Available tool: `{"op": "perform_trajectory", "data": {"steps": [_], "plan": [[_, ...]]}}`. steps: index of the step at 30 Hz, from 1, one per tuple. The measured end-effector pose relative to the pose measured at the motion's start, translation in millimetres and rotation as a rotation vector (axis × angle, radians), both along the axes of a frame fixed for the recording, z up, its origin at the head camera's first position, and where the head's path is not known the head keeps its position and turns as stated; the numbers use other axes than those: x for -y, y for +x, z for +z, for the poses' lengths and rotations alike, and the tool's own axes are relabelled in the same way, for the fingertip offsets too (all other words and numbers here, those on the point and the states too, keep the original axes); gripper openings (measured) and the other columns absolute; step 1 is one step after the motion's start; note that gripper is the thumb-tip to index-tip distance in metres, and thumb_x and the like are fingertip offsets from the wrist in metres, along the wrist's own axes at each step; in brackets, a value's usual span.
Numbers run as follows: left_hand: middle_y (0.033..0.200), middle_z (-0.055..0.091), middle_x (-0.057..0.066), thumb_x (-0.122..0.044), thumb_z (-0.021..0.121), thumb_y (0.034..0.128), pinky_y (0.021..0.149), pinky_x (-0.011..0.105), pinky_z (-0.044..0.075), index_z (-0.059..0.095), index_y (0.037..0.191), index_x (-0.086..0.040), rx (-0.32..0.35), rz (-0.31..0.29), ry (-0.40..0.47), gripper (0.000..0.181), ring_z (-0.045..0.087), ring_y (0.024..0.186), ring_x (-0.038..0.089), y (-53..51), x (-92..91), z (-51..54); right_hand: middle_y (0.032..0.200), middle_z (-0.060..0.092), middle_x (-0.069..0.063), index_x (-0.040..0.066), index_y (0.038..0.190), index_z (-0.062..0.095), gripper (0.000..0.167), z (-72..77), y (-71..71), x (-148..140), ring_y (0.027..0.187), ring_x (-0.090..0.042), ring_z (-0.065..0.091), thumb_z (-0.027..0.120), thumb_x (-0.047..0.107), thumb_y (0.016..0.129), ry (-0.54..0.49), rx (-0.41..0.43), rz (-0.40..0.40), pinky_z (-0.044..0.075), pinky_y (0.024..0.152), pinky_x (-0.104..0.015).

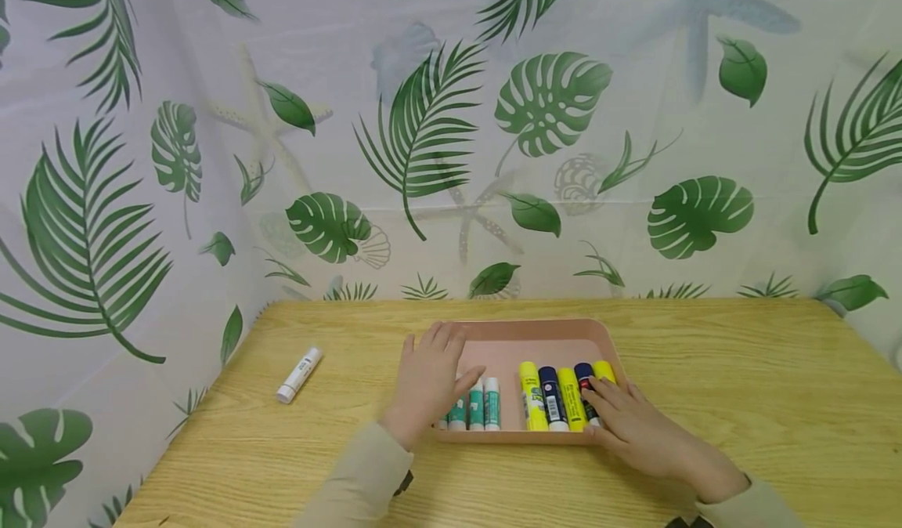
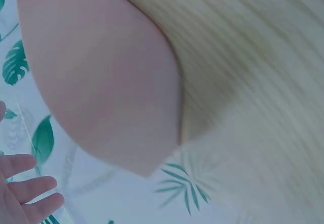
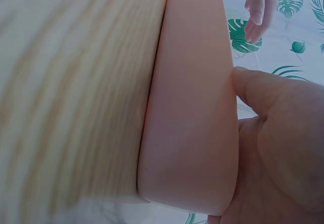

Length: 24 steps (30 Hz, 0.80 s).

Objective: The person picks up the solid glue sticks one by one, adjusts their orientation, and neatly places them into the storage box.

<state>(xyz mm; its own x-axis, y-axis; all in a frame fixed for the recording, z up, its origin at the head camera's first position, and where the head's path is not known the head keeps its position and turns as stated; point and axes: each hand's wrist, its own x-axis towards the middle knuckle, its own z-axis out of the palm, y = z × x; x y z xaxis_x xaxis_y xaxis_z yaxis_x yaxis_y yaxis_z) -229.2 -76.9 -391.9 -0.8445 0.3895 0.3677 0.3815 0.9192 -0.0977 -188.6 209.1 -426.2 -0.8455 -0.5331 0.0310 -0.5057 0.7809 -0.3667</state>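
Observation:
A shallow pink tray [image 1: 507, 437] lies on the wooden table. Several small white-and-teal glue sticks [image 1: 492, 404] stand side by side in its left part. Toward the right is a row of yellow glue sticks [image 1: 532, 396] and navy glue sticks [image 1: 553, 395]. My left hand [image 1: 431, 379] is over the tray's left side with fingers extended, partly covering the teal sticks; whether it touches them cannot be told. My right hand [image 1: 637, 430] lies across the right front corner, fingers over the rightmost sticks. Its thumb [image 3: 258, 85] touches the tray's rim in the right wrist view.
One white glue stick [image 1: 299, 375] lies by itself on the table [image 1: 232, 465], left of the tray. A leaf-patterned cloth [image 1: 451, 144] hangs behind the table and along its left side.

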Motion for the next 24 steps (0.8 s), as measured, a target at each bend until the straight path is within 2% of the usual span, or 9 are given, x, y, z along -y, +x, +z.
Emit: {"op": "perform_trajectory", "data": {"steps": [5,13,24], "plan": [[0.128,0.045,0.011,-0.052,0.043,0.0871,0.093,0.052,0.030,0.046,0.127,-0.009,0.018,0.033,0.013,0.059,0.038,0.120,0.025,-4.2,22.1,-1.2,0.137,0.027,-0.026,-0.005,0.130,0.038,0.058,0.7,0.1,-0.2,0.126,-0.040,0.021,0.039,0.039,0.093,0.004,0.011,-0.007,0.010,0.098,-0.059],[0.121,0.050,0.013,-0.047,0.048,0.0865,0.089,0.050,0.035,0.051,0.121,-0.006,-0.044,0.083,0.032,0.054,0.044,0.114,0.027,-10.6,64.4,-2.4,0.137,0.027,-0.025,-0.004,0.131,0.038,0.058,2.7,1.6,0.1,0.126,-0.040,0.021,0.039,0.039,0.093,0.004,0.017,-0.013,0.010,0.098,-0.058],[0.111,0.055,0.017,-0.042,0.053,0.0860,0.081,0.049,0.041,0.054,0.114,0.000,-0.048,0.173,0.066,0.051,0.050,0.104,0.032,-13.1,116.5,-3.2,0.137,0.027,-0.026,-0.005,0.130,0.038,0.057,1.9,1.7,0.0,0.126,-0.040,0.021,0.039,0.038,0.093,0.004,0.005,-0.006,0.010,0.099,-0.058]]}}
